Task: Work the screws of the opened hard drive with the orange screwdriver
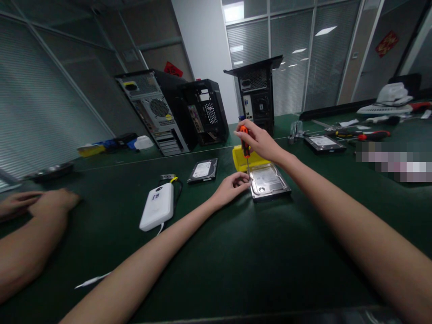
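While the right grip (259,138) pinches the orange-and-black handle of a screwdriver (245,143), its shaft pointing down at the left edge of a hard drive (270,181), the left grip (230,189) curls its fingers at that same edge; whether they pinch the drive or merely steady it cannot be told. The drive lies flat on a green counter (216,270), below the right grip and just to the right of the left one. A yellow object (239,158) sits directly behind it. Left of the left grip lie a second drive (202,170) and, closer to the camera, a white device (157,207) with dark markings. Three computer towers (158,108) stand beyond both grips. To the right of the right grip, a third drive (324,143) rests near assorted tools (376,136). Another person's forearm (37,247) appears well left of the left grip.
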A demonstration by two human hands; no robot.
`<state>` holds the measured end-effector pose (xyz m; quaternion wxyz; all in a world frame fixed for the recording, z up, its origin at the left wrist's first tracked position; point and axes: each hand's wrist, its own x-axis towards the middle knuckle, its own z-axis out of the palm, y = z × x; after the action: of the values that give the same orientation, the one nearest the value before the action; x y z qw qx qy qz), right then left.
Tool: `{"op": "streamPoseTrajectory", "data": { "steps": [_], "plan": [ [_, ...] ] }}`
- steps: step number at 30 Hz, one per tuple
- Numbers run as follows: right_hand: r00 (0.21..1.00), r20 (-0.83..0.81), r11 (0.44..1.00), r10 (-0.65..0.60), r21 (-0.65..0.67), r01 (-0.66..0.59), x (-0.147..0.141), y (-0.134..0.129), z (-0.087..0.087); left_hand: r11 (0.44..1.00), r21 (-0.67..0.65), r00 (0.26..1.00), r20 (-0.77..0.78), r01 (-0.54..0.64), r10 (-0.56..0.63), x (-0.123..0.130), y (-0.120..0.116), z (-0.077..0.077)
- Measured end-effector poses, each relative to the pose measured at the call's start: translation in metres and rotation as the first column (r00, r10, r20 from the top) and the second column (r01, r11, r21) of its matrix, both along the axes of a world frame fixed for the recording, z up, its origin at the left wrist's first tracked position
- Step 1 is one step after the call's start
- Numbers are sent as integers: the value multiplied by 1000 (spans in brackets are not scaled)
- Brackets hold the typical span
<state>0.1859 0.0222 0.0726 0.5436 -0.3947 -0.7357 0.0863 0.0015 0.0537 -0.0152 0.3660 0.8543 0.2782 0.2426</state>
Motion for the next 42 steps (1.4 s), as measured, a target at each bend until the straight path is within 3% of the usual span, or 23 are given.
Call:
{"op": "streamPoseTrajectory", "data": {
  "steps": [11, 20, 26, 42],
  "plan": [
    [1000, 17, 1000, -18, 4, 18, -1, -2, 0, 1000, -8, 1000, 9, 7, -7, 1, 3, -3],
    [996, -13, 996, -88, 7, 88, 0, 2, 1, 1000, 7, 1000, -5, 18, -18, 0, 0, 3],
    [996, -63, 997, -61, -41, 59, 0, 3, 0, 1000, 19, 1000, -22, 16, -15, 0, 1, 4],
    [994, -107, 1000, -20, -24, 17, 3, 4, -4, 999, 42, 1000, -26, 18, -17, 1, 2, 2]
  ]
}}
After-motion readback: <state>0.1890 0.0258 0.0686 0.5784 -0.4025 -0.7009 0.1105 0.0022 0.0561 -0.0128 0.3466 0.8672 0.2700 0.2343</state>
